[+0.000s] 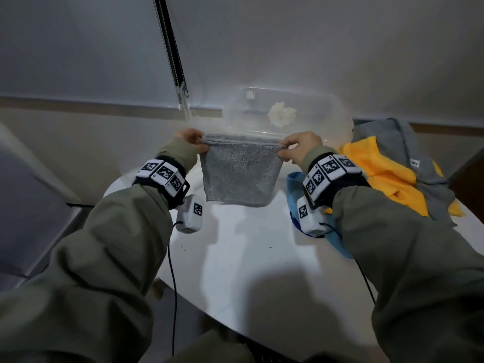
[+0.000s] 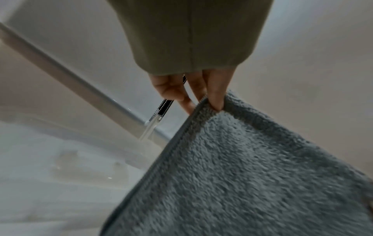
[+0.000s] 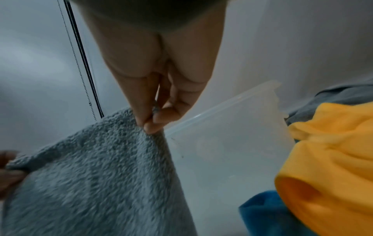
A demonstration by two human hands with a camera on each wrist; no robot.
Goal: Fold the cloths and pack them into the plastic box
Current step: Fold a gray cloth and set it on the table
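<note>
A fluffy grey cloth [image 1: 241,171] hangs in the air above the white table [image 1: 248,258], stretched between both hands. My left hand [image 1: 195,141] pinches its upper left corner, and my right hand [image 1: 293,148] pinches the upper right corner. In the left wrist view the fingers [image 2: 214,95] clamp the grey cloth's [image 2: 242,175] hemmed corner. The right wrist view has the thumb and fingers [image 3: 153,118] nipping the grey cloth [image 3: 90,167]. Behind the cloth stands the clear plastic box [image 1: 282,111], [image 3: 228,143].
A yellow cloth [image 1: 385,171], [image 3: 333,151] and another grey cloth [image 1: 398,142] lie heaped at the table's right. A blue cloth [image 1: 296,184], [image 3: 266,212] lies under my right wrist. A blind's bead chain [image 1: 170,48] hangs at the back left.
</note>
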